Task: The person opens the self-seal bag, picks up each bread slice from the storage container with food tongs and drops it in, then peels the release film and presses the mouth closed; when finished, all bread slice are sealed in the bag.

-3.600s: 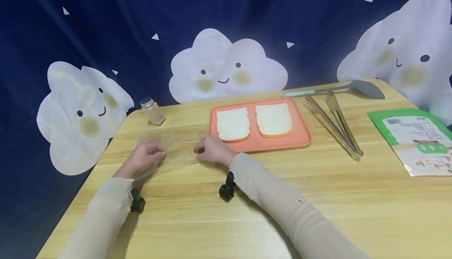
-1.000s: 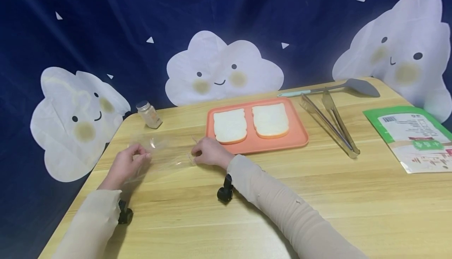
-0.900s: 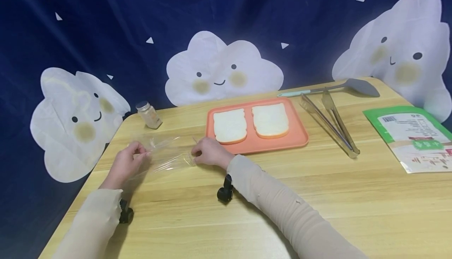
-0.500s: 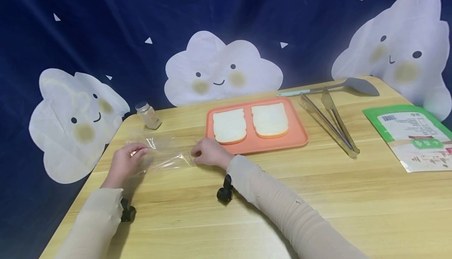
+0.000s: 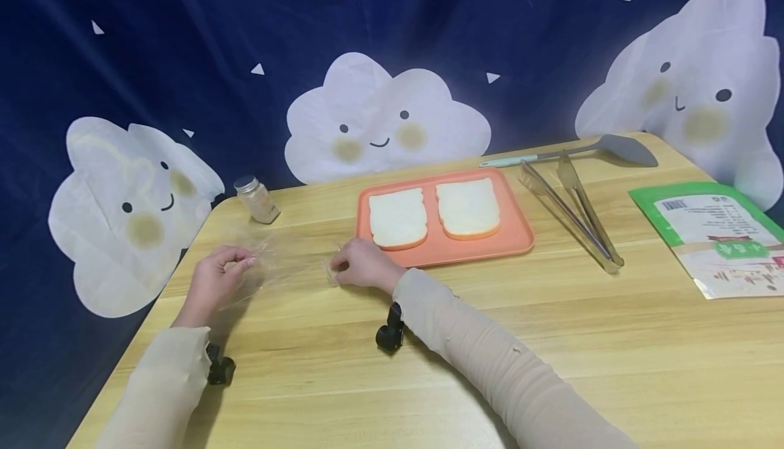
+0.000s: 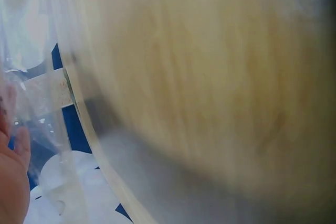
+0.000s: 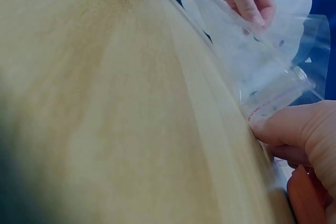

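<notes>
A clear plastic bag (image 5: pixel 290 269) is stretched between both hands above the wooden table, left of the tray. My left hand (image 5: pixel 214 282) pinches the bag's left end between thumb and forefinger; in the right wrist view, those fingertips (image 7: pixel 256 20) meet on the film. At the other end, my right hand (image 5: pixel 367 265) grips the bag's edge, with the thumb (image 7: pixel 273 124) pressed over a strip of red print. The left wrist view shows the left hand (image 6: pixel 13 177) only partly, beside shiny film (image 6: pixel 39 129).
Two bread slices (image 5: pixel 398 218) lie on an orange tray (image 5: pixel 525 238) beside my right hand. A small capped jar (image 5: pixel 258 201) stands behind the bag. Farther right are metal tongs (image 5: pixel 563 208), a grey turner (image 5: pixel 627 150) and a green-white packet (image 5: pixel 710 231).
Since the earliest frame, my left hand has moved left, drawing the bag wider. In the last second it has shifted only slightly, and the film's creases differ. My right hand has stayed at its end.
</notes>
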Action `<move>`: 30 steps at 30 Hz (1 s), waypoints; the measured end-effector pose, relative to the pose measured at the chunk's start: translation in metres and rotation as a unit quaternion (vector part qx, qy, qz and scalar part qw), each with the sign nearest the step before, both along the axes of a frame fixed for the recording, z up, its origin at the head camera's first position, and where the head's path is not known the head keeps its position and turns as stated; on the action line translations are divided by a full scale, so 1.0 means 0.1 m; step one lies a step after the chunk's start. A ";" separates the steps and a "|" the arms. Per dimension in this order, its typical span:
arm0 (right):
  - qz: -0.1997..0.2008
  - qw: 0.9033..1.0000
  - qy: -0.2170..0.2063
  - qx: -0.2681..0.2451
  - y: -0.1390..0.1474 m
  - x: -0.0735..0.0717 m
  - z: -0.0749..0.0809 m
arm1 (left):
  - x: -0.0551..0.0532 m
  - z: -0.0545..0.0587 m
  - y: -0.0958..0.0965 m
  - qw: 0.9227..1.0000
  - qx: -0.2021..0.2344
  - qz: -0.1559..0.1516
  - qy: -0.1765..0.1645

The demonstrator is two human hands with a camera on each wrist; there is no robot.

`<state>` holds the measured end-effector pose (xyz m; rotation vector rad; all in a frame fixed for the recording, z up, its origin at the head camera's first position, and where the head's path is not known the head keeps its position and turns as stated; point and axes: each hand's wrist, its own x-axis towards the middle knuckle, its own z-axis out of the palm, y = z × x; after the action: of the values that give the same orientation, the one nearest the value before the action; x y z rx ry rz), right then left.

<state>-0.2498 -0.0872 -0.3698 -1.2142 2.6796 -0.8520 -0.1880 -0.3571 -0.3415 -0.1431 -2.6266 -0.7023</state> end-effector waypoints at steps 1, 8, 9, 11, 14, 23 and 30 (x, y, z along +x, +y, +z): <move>0.002 1.000 0.001 0.000 0.00 0.00 0.00 | 0.00 0.00 0.00 1.000 -0.001 -0.006 -0.005; -0.004 1.000 -0.012 0.000 0.01 0.00 0.00 | 0.00 0.00 0.02 0.999 -0.014 -0.021 -0.046; -0.005 1.000 -0.013 0.000 0.01 0.00 0.01 | 0.00 0.00 0.02 0.998 -0.014 -0.022 -0.053; -0.004 1.000 -0.014 0.002 0.00 0.00 0.01 | 0.01 0.01 0.02 0.997 -0.009 -0.025 -0.067; -0.004 1.000 -0.012 0.003 0.00 0.00 0.01 | 0.02 0.02 0.02 0.996 -0.002 -0.025 -0.084; -0.009 1.000 -0.028 -0.010 0.01 -0.01 0.00 | 0.01 0.02 0.03 0.995 -0.017 -0.023 -0.091; -0.035 0.984 -0.153 -0.087 0.03 0.01 0.05 | 0.02 0.01 0.03 0.996 -0.020 -0.032 -0.078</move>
<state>-0.2492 -0.0838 -0.3653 -0.9301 2.4548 -1.1980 -0.1863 -0.3544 -0.3409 -0.1913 -2.7970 -0.7086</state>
